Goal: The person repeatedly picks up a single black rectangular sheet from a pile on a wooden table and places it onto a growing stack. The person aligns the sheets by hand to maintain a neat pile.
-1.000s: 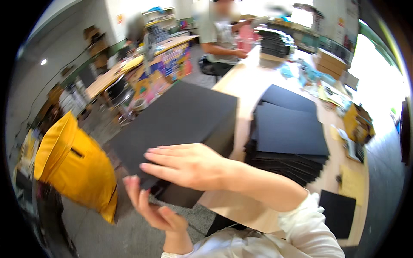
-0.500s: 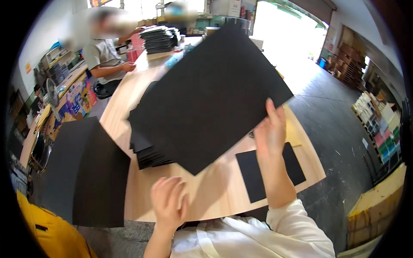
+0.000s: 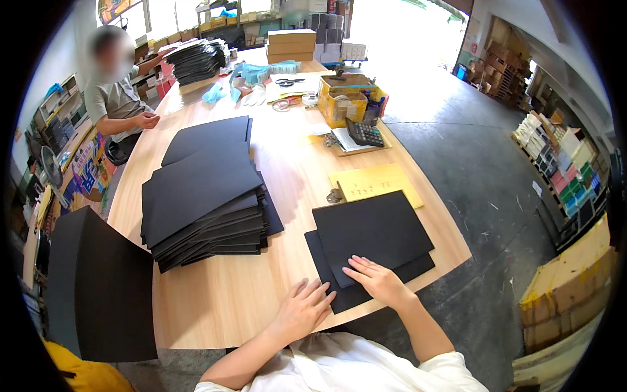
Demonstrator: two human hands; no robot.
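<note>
Black sheet (image 3: 375,232) lies flat atop another on the wooden table (image 3: 222,300) near its front edge, long axis slanting up to the right. Right hand (image 3: 377,279) presses it, fingers spread flat; left hand (image 3: 302,310) rests open beside it, gripping nothing.
</note>
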